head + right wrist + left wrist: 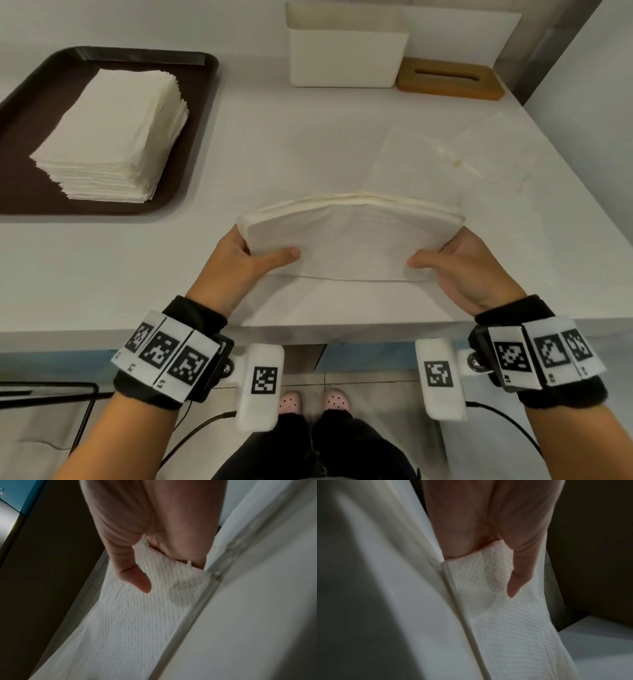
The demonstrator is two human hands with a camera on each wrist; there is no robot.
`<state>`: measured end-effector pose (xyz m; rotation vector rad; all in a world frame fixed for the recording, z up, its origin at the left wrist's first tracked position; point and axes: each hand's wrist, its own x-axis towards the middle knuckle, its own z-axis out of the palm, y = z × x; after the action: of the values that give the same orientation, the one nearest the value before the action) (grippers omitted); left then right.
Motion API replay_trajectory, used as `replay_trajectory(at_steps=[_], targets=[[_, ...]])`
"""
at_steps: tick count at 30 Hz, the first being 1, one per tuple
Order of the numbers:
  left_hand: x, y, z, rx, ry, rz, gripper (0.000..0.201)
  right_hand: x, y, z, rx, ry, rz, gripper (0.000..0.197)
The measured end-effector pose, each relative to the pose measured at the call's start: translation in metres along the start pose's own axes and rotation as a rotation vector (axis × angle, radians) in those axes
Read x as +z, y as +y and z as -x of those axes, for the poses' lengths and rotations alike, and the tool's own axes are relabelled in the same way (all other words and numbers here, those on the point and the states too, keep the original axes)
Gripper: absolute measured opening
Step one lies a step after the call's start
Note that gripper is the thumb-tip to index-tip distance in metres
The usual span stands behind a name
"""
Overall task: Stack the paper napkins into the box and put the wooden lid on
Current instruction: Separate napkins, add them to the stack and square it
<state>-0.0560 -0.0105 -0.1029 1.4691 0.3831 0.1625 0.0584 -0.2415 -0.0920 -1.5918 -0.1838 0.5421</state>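
A thin bundle of white paper napkins (352, 236) bows upward above the near part of the counter. My left hand (250, 255) grips its left end and my right hand (455, 260) grips its right end, thumbs on top and fingers hidden underneath. The left wrist view shows the thumb pressed on the embossed napkins (505, 608); the right wrist view shows the same on the other end of the napkins (137, 615). A tall stack of napkins (113, 137) sits on a dark tray (202, 113) at the left. The white open box (346, 51) stands at the back, the slotted wooden lid (448, 78) flat beside it on the right.
The white counter (274, 144) ends at a front edge just below my wrists. A wall corner rises at the back right behind the lid. Bare counter lies between the held napkins and the box.
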Motion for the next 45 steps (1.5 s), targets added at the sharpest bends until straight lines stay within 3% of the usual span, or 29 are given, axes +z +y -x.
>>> replay_trajectory(at_steps=[4, 7, 12, 16, 20, 24, 27, 29, 38, 42, 45], targets=[[0.001, 0.007, 0.0, 0.056, -0.025, -0.184, 0.043, -0.003, -0.005, 0.0, 0.047, -0.062, -0.001, 0.042], [-0.004, 0.012, 0.001, 0.078, -0.088, -0.277, 0.038, -0.01, -0.008, -0.001, 0.043, -0.141, 0.06, 0.042], [-0.005, 0.018, 0.001, 0.071, -0.212, -0.387, 0.033, -0.012, -0.017, 0.004, -0.088, -0.263, 0.319, 0.034], [-0.004, 0.027, 0.007, 0.157, -0.187, -0.407, 0.018, -0.006, -0.025, 0.008, -0.176, -0.249, 0.308, 0.022], [-0.009, 0.031, 0.016, 0.226, -0.144, -0.442, 0.018, -0.008, -0.023, 0.011, -0.172, -0.194, 0.141, 0.023], [-0.012, 0.016, 0.012, 0.101, -0.194, -0.565, 0.019, -0.005, -0.011, 0.009, -0.095, -0.25, 0.302, 0.025], [-0.016, 0.015, 0.009, 0.079, -0.195, -0.59, 0.022, -0.004, -0.011, 0.009, -0.115, -0.24, 0.315, 0.024], [-0.016, 0.02, 0.011, 0.107, -0.169, -0.603, 0.022, -0.006, -0.014, 0.009, -0.145, -0.195, 0.309, 0.033], [-0.009, 0.018, 0.02, 0.155, -0.128, -0.366, 0.04, -0.002, -0.012, 0.01, -0.1, -0.203, 0.281, 0.033], [-0.006, 0.013, 0.019, 0.116, -0.075, -0.268, 0.036, 0.003, -0.009, 0.01, -0.091, -0.189, 0.175, 0.029], [-0.005, 0.013, 0.021, 0.117, -0.106, -0.297, 0.036, 0.003, -0.006, 0.01, -0.098, -0.139, 0.09, 0.029]])
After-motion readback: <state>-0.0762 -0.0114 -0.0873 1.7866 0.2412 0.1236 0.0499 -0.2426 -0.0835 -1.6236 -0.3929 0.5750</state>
